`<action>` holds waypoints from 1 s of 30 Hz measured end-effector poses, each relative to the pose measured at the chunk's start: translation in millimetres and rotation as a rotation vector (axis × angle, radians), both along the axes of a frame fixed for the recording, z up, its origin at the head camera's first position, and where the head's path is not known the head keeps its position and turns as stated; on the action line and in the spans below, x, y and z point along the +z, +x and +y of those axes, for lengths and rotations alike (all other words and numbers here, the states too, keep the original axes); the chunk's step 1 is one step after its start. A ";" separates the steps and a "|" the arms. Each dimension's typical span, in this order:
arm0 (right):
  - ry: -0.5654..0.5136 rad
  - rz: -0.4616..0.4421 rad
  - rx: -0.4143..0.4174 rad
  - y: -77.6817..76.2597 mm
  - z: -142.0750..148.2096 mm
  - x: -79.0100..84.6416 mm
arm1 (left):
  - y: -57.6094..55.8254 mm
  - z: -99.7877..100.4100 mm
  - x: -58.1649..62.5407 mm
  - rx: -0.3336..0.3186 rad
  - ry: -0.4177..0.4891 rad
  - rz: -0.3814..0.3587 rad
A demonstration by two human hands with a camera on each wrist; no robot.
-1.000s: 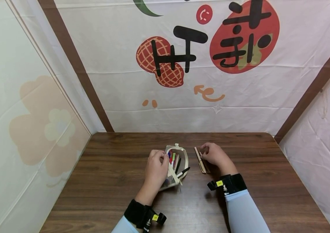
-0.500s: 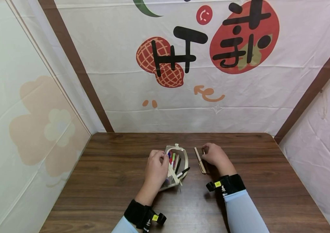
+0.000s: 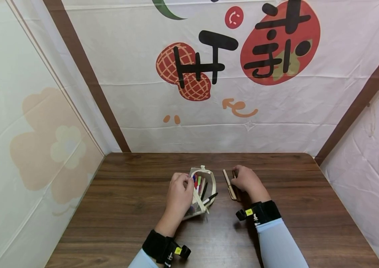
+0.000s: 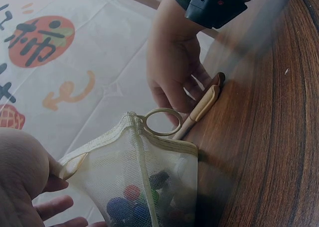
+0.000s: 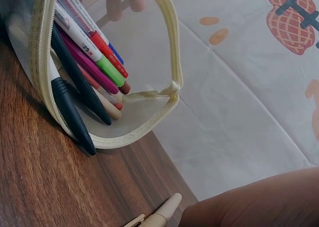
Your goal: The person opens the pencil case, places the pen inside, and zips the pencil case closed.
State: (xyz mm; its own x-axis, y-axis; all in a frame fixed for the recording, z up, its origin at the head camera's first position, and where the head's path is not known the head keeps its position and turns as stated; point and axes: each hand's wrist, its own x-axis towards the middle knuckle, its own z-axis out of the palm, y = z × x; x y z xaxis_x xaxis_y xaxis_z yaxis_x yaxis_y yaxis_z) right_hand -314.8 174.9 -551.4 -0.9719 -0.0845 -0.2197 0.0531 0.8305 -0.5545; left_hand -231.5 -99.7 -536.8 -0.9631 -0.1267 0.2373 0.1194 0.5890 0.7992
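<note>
My left hand point(image 3: 180, 193) pinches the zipped edge of a see-through mesh pencil case point(image 4: 112, 174), holding its mouth wide. Inside lie several pens and markers, among them a green-capped marker point(image 5: 110, 70) and a red-capped one point(image 5: 109, 55). A black-and-white pen point(image 5: 72, 112) leans out over the zip rim point(image 5: 176, 53). To the right of the case a beige pen point(image 3: 229, 185) lies on the table. Just beyond it my right hand point(image 3: 247, 182) has finger and thumb at the upper end of a brown pen point(image 4: 220, 78), mostly hidden by the hand and the beige pen.
The dark wooden table point(image 3: 125, 201) meets a white printed cloth wall point(image 3: 159, 134) at its far edge. A ring pull point(image 4: 164, 121) hangs from the case's zip. Cloth also hangs along the left and right sides.
My right hand has shifted very slightly left and nearer the brown pen, with its fingers closing in at the pen's upper end. The left hand and the case stay put.
</note>
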 end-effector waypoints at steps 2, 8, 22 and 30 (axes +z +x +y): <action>0.003 0.003 -0.006 -0.7 0.3 -1.9 | 0.0 -0.1 0.0 0.001 0.002 0.001; -0.009 -0.003 -0.022 -1.8 1.7 -4.7 | -0.4 -0.4 0.0 -0.001 0.006 0.008; -0.199 0.112 -0.094 -1.6 3.6 12.5 | -1.4 -1.7 -1.1 0.004 0.005 0.000; -0.513 0.112 -0.090 -1.4 -8.8 17.9 | -1.4 -1.8 -0.7 0.000 0.012 -0.013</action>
State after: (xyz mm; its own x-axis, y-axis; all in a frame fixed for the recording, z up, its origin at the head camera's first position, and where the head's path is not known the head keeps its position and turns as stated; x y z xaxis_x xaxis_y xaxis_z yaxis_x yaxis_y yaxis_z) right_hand -316.2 166.1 -533.5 -0.9954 -0.0686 -0.0665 0.0290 0.4460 -0.8946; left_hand -232.9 -101.5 -537.5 -0.9661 -0.1295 0.2233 0.1091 0.5791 0.8079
